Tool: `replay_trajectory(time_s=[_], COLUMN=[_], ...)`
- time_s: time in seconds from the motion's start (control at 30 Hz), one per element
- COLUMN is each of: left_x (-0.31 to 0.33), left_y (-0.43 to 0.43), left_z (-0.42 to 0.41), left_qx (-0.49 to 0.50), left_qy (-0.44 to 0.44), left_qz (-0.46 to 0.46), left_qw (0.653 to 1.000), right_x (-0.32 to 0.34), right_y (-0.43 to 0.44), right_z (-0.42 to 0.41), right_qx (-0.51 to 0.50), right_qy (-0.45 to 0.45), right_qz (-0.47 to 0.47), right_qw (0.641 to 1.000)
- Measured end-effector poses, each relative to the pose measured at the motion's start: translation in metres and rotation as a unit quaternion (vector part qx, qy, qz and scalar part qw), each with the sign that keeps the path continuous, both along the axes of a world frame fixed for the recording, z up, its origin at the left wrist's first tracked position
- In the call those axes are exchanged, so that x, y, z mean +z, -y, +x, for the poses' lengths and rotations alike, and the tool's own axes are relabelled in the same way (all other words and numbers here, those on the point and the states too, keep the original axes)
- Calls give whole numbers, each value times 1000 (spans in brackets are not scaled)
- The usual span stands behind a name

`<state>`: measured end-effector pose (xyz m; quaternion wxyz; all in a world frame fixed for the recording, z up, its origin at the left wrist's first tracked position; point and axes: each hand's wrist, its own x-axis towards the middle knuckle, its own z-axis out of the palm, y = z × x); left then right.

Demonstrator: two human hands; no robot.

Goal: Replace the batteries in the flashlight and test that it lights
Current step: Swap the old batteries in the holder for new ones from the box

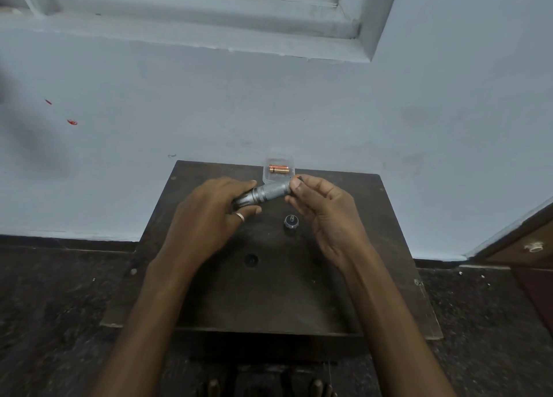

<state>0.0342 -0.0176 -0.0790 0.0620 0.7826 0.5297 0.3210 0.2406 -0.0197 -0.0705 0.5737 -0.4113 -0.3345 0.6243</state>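
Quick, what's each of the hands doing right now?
Left hand: closed around the flashlight.
Right hand: fingertips pinched at the flashlight's open end; what they hold cannot be told.

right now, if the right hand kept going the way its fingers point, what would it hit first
The open end of the flashlight, which the right hand fingers already nearly touch; beyond it, the left hand. Depth is uncertain.

Left hand [209,208] curled in a grasp, ring on one finger, right hand [323,205] fingers [296,184] pinched, forearms converging
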Motion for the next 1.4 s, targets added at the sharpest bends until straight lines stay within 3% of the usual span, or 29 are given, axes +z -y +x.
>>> replay_trajectory(time_s=[0.2, 0.33, 0.47, 0.83, 1.07, 1.17, 1.27, 1.4], left_x=[-1, -9, -15, -19, -7, 6, 15, 13], left_y=[3, -1, -5, -2, 10, 15, 17, 15], left_z=[6, 1, -3, -8, -7, -9, -1, 24], left_qx=[63, 107, 152, 195, 269, 241, 152, 58], left_qy=[-73, 14, 91, 109, -5, -25, 75, 260], left_qz=[16, -34, -92, -150, -249, -290, -321, -350], left_qw=[995, 994, 980, 963, 931, 926, 932, 898], right_x=[2, 5, 4, 0, -2, -4, -5, -6], right_y=[0, -1, -1, -2, 0, 1, 2, 1], right_z=[-4, 4, 4, 3, 3, 3, 4, 4], right_qx=[-45, -92, -91, -83, -62, -58, -58, -57], right_qy=[49, -29, -47, -43, 23, 42, 57, 65], right_qz=[13, 2, -8, -20, -34, -41, -42, -33], right_qw=[998, 995, 995, 995, 997, 997, 996, 996])
